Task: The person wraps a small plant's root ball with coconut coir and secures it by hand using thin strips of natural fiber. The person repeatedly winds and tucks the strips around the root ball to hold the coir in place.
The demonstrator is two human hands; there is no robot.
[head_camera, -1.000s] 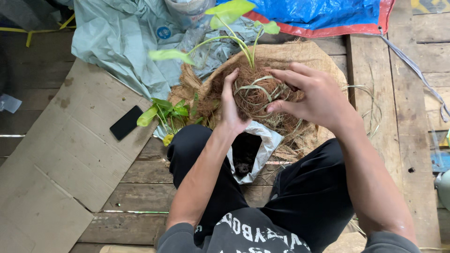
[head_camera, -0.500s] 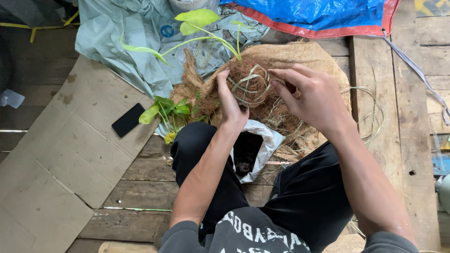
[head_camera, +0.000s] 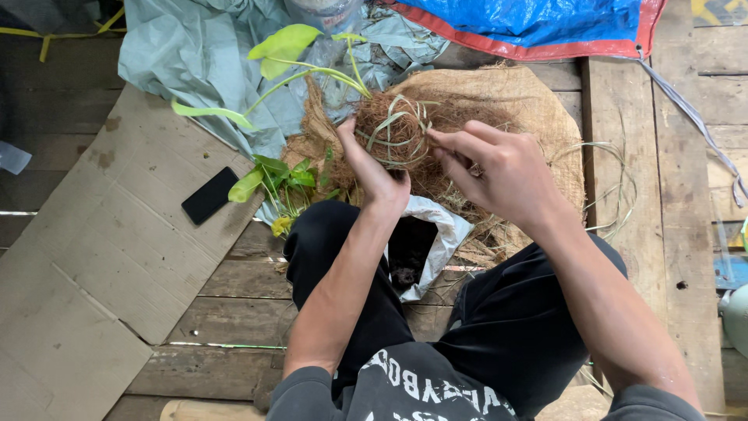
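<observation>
Hands are meeting over a fibre ball (head_camera: 401, 136) that is being held up above the person's lap. The left hand (head_camera: 374, 171) is cupping the ball from its near left side, fingers closed against the brown husk, thumb pointing up by the stems. The right hand (head_camera: 499, 171) is coming in from the right, its fingers pinched together on a pale strip (head_camera: 397, 125) that is looping across the ball (several turns are already lying over the fibre). Green leaves (head_camera: 284, 47) on long stalks are leaning out of the ball's top, away to the left.

Behind the ball, a coir sheet (head_camera: 538, 109) is lying on the plank floor (head_camera: 234, 312), with loose strips curling off its right edge. Between the person's knees, a white bag (head_camera: 440, 234) is sitting open with dark soil inside. Just left of the knee, a small plant (head_camera: 276, 183) is lying on the floor, and further left a phone (head_camera: 210, 195) is resting on flat cardboard (head_camera: 93, 257). At the top, a grey sheet (head_camera: 195, 54) and a blue tarp (head_camera: 545, 23) are spreading across the boards.
</observation>
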